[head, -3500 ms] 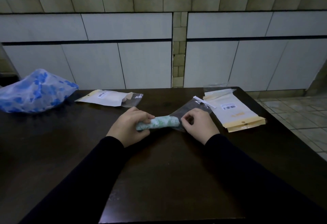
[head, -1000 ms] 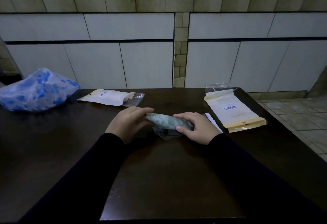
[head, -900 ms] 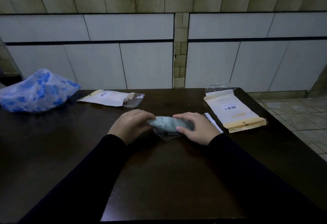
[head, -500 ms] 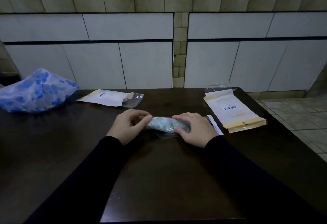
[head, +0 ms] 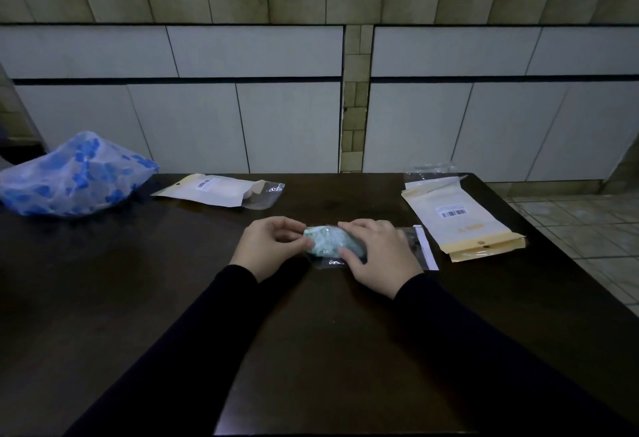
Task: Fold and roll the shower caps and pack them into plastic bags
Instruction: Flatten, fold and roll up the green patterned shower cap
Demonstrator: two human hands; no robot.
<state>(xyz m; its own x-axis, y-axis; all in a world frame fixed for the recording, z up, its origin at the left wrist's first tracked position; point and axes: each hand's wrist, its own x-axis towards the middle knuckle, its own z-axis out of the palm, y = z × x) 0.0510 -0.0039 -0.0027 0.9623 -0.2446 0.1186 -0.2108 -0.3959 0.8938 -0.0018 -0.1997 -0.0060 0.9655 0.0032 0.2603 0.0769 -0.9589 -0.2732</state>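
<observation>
Head view: your left hand (head: 271,246) pinches the near end of the rolled shower cap (head: 325,244), fingers curled together; your right hand (head: 378,257) lies over it, thumb and fingers curled round the clear plastic bag (head: 408,238); both rest mid-table (head: 173,298).

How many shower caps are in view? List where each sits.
2: a green rolled shower cap between both hands, and a blue one at the table's far left. Packets may hide more.
</observation>
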